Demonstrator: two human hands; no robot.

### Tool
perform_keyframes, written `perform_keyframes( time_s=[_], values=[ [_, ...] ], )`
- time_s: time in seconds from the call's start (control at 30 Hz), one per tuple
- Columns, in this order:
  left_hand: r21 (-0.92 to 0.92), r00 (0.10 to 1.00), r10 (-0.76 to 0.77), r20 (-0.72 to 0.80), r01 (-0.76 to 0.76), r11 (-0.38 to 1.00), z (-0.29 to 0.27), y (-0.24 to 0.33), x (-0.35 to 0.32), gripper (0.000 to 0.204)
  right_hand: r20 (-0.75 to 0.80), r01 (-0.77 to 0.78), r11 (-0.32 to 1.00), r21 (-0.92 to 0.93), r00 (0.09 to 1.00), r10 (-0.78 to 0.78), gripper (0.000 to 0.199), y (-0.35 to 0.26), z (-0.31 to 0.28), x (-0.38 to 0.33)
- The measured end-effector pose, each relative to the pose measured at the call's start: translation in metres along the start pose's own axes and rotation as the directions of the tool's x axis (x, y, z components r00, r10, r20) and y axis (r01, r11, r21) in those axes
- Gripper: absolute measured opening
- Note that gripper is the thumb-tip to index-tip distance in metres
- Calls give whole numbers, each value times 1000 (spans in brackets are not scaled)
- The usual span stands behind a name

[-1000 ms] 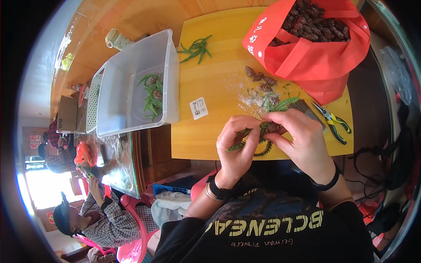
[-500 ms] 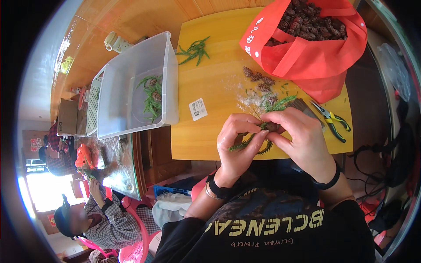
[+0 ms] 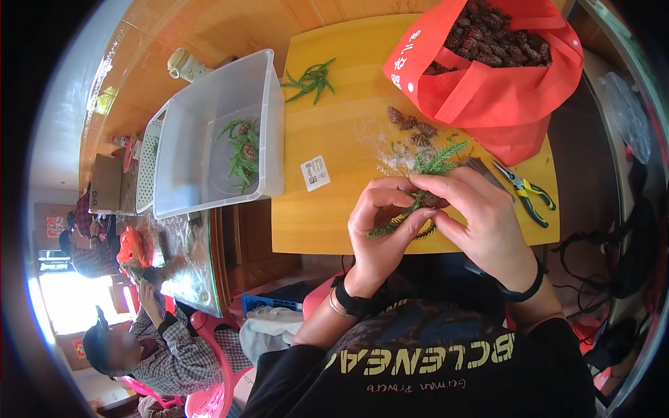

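Pinching the green sprig (image 3: 437, 164) above the near side of the yellow table (image 3: 327, 221), your left hand (image 3: 380, 219) was nearly closed; your right hand (image 3: 481, 216) gripped the brown cone (image 3: 433, 200) beside it. The sprig's long axis ran near left to far right, between them.

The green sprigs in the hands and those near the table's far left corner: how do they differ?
The held sprigs are between the left hand and right hand; the corner sprigs lie loose on the table. The held sprigs have a brown cone beside them; the corner sprigs, none. Both are green.
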State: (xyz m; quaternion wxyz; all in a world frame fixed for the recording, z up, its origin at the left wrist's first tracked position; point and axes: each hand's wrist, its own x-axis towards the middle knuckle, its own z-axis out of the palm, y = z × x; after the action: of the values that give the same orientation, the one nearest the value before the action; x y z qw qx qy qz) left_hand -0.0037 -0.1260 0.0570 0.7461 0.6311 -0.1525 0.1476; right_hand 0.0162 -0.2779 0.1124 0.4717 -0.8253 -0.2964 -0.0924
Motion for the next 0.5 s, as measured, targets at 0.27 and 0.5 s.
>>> perform_keyframes(
  time_s=[0.27,0.5],
  values=[
    [123,996,71,-59,-63,990,0,4,0,27,-5,-63,996,56,998,64,57,-5,0,-3],
    [240,993,107,54,-117,964,-5,14,6,23,108,270,901,-341,963,-248,49,-17,-45,22]
  ],
)
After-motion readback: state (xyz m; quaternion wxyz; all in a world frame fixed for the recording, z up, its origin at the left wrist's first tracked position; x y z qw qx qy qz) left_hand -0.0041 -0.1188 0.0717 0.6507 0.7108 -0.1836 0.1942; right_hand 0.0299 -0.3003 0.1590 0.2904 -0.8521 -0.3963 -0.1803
